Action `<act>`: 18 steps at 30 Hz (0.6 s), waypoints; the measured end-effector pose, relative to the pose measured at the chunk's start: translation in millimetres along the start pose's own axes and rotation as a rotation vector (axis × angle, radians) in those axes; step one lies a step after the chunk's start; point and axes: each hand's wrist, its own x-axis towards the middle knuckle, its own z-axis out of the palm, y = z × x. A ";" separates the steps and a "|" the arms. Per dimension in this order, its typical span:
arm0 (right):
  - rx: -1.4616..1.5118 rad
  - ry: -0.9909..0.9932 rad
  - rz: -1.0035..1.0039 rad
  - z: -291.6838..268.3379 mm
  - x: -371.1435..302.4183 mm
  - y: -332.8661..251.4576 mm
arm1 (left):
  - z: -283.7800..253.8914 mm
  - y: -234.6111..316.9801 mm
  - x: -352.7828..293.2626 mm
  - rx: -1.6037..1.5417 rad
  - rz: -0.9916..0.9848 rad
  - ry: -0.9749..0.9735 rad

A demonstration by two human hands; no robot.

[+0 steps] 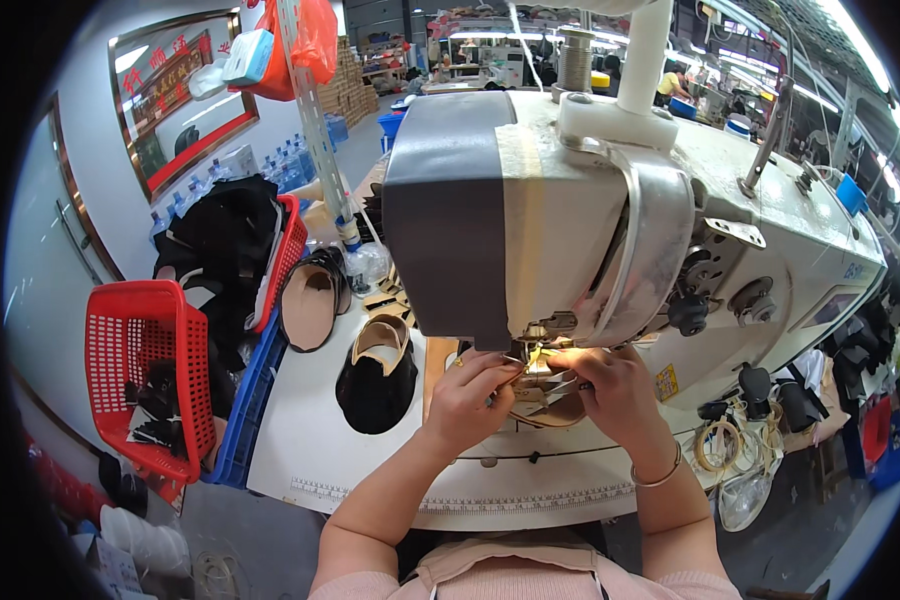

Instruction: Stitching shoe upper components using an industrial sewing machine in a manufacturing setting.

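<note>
Both hands work at the needle area of a large white and grey sewing machine [570,230]. Under its head lies a shoe upper [560,412] with a beige lining, partly hidden by my fingers and the machine. My left hand [473,393] is closed on the upper's left edge, fingertips close to the needle. My right hand [615,388] pinches its right side, thumb and fingers drawn together. A narrow yellow strip [537,354] shows between the fingertips, in the lamp light. Left of my left hand stands a black shoe upper [378,385] with a beige inside.
More black uppers [312,300] lie at the table's left. Beyond the edge are a red basket [150,310] and a blue crate [250,400] with dark pieces. A ruler strip [450,502] runs along the table's front. Rolls of tape [718,445] hang at the right.
</note>
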 end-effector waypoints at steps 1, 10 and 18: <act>-0.009 -0.002 0.005 -0.4 0.1 0.0 | 0.2 -0.3 -0.3 0.002 -0.003 0.002; 0.031 -0.020 -0.014 1.9 2.7 4.3 | 0.5 -0.6 -1.7 -0.016 -0.005 0.027; 0.066 -0.032 -0.026 6.5 4.9 12.3 | 2.4 1.8 -2.0 0.028 0.009 0.065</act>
